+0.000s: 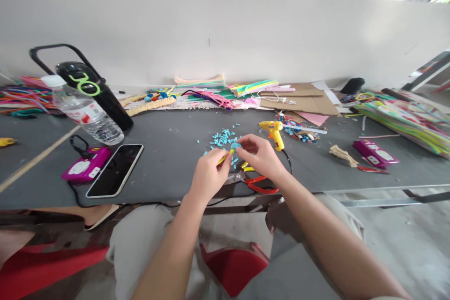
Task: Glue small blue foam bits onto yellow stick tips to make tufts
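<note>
My left hand (210,172) is closed on a thin yellow-green stick (222,160), which has light-blue bits (235,146) at its far end. The fingers of my right hand (259,155) are pinched at those blue bits, touching them. Just beyond my hands, many small light-blue pieces (222,138) lie scattered on the grey table (168,150). Below my right hand are scissors with red handles (262,184), partly hidden. A yellow tool handle (247,167) shows beside them. To the right lies a yellow glue gun (273,132) with a clear glue stick in its back.
On the left are a water bottle (92,117), a black flask (101,93), a phone (116,171) and a purple box (87,165). Pipe cleaners (253,87) and cardboard (298,98) line the back. Another purple box (374,152) and bundled strips (404,122) are at right.
</note>
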Demonstrator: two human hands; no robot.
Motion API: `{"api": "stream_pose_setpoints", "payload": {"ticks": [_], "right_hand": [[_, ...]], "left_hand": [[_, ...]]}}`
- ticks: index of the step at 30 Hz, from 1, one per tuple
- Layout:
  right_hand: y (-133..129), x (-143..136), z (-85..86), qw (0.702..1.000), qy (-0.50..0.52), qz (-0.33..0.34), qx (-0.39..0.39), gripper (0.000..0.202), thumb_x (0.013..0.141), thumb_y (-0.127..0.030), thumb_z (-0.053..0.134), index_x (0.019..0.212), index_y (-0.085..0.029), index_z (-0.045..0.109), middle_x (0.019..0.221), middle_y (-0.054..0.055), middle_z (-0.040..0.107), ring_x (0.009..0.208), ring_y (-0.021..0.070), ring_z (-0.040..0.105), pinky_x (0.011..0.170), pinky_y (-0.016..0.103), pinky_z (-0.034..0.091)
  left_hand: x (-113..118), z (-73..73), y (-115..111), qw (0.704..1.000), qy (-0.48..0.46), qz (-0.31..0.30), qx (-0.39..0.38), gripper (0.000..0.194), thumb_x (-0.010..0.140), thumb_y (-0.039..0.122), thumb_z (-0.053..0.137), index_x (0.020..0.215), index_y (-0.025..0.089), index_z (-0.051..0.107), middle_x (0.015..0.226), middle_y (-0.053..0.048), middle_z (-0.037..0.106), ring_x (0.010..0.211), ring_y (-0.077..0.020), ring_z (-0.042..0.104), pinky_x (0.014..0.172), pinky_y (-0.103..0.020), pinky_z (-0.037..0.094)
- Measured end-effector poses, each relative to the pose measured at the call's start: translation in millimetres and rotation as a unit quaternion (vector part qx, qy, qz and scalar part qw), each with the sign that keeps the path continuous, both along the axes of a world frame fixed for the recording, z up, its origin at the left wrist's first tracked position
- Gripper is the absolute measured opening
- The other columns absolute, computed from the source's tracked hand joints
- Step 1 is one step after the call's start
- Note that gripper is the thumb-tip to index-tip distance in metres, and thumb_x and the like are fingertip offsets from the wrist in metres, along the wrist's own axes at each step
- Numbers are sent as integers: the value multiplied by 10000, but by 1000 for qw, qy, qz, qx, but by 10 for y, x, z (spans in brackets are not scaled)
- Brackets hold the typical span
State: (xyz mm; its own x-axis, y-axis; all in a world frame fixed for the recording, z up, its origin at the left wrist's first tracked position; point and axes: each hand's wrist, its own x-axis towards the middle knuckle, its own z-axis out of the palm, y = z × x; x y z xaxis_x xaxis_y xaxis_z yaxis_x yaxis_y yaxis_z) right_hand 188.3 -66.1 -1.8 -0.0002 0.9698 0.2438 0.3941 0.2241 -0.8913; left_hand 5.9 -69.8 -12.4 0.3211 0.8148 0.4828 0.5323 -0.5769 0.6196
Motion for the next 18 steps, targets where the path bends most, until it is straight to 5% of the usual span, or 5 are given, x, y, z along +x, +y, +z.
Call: {"api": "stream_pose_setpoints", "payload": {"ticks": [9, 12, 18], "right_hand": [[-2, 112, 149, 998, 61, 15, -12, 283, 868, -424, 650, 1018, -188, 700, 991, 60, 725, 847, 182, 665, 749, 305, 535], [9, 215, 204, 997, 72, 8, -13, 210, 905, -382, 576, 865, -190, 651, 821, 24, 664, 699, 143, 598, 649, 278, 487], [2, 536, 191, 994, -109, -17, -21, 398, 941, -418, 479, 608, -225, 375, 563, -34, 385, 532, 119, 352, 495, 278, 292]], "left_hand": [[-22, 33, -3, 997, -55, 23, -45, 253, 968, 345, 537, 817, 181, 656, 736, -18, 638, 648, -124, 529, 630, -242, 386], [-45, 43, 9, 994, -80, 41, -68, 289, 960, 376, 541, 780, 178, 652, 700, -8, 617, 628, -121, 502, 604, -240, 369], [-91, 84, 22, 980, -129, 63, -140, 350, 944, 453, 543, 796, 174, 694, 604, 15, 480, 584, -120, 412, 542, -243, 308]]}}
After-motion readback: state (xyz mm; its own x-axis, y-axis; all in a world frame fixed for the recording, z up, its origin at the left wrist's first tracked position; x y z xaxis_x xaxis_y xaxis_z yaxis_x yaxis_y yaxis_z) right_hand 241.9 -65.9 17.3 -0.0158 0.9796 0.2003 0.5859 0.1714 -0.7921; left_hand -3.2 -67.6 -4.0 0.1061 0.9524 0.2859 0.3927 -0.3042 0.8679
